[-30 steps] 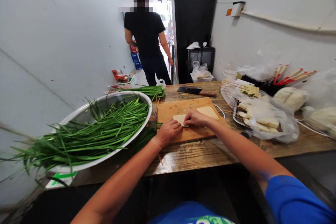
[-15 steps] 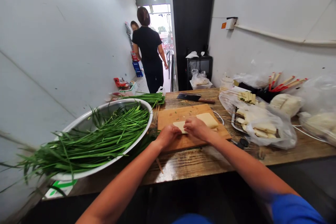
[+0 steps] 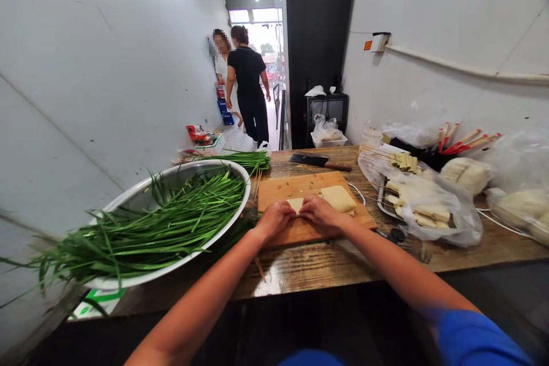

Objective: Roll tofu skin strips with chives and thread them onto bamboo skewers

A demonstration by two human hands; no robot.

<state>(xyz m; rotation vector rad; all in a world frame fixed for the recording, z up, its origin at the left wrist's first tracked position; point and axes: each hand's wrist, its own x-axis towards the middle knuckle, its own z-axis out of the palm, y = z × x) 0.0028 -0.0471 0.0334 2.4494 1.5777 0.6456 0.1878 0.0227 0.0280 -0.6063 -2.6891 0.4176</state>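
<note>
My left hand [image 3: 277, 219] and my right hand [image 3: 319, 211] meet over the wooden cutting board [image 3: 274, 187], fingers pinched on the near edge of a small pale-yellow tofu sheet [image 3: 295, 203]. The far part of that sheet lies flat on the board; whatever lies under my fingertips is hidden. Just right of my right hand is a stack of similar tofu sheets [image 3: 339, 198]. A few green scraps dot the board. Beyond the board a black-bladed cleaver [image 3: 309, 159] rests on the table.
On the left, a large metal bowl [image 3: 235, 235] overflows with green chives [image 3: 184, 214]. More chives [image 3: 253, 158] lie behind it. To the right, a bagged tray holds skewered pale pieces [image 3: 433, 206], near red-tipped sticks [image 3: 467, 140]. Two people stand toward the doorway, one in black [image 3: 249, 77].
My right hand has drawn back toward me to the sheet's near edge, closer to my left hand. The person in black has moved farther off, and a second person shows more.
</note>
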